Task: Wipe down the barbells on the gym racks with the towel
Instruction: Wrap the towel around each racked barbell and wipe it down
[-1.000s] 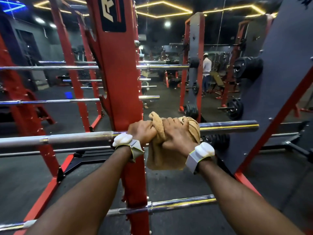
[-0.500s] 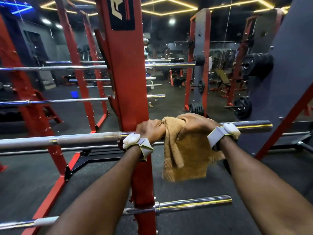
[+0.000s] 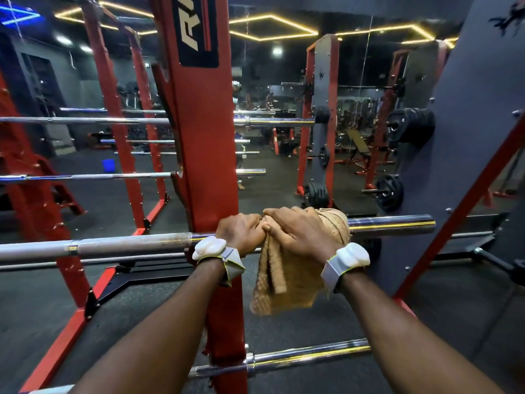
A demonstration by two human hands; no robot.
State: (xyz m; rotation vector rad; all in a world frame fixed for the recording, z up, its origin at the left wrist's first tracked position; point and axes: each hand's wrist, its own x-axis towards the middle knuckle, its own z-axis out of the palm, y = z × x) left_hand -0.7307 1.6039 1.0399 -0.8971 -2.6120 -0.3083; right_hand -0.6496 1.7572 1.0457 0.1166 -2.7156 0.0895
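A steel barbell (image 3: 392, 223) lies level across the red rack upright (image 3: 204, 155) at waist height. A tan towel (image 3: 287, 282) is draped over the bar's right sleeve and hangs below it. My right hand (image 3: 298, 231) wraps the towel around the bar, fingers curled over the top. Right beside it, my left hand (image 3: 240, 233) grips the bare bar next to the upright, touching the right hand. The bar under both hands is hidden.
More barbells sit on the rack above (image 3: 85, 120), (image 3: 93, 176) and below (image 3: 298, 355). A dark slanted panel with a red brace (image 3: 466, 194) stands close on the right. Weight plates (image 3: 410, 125) hang on a far rack. Dark rubber floor lies underneath.
My right hand slid the towel leftward along the bar, back against my left hand. The towel is bunched tighter. My left hand kept its grip.
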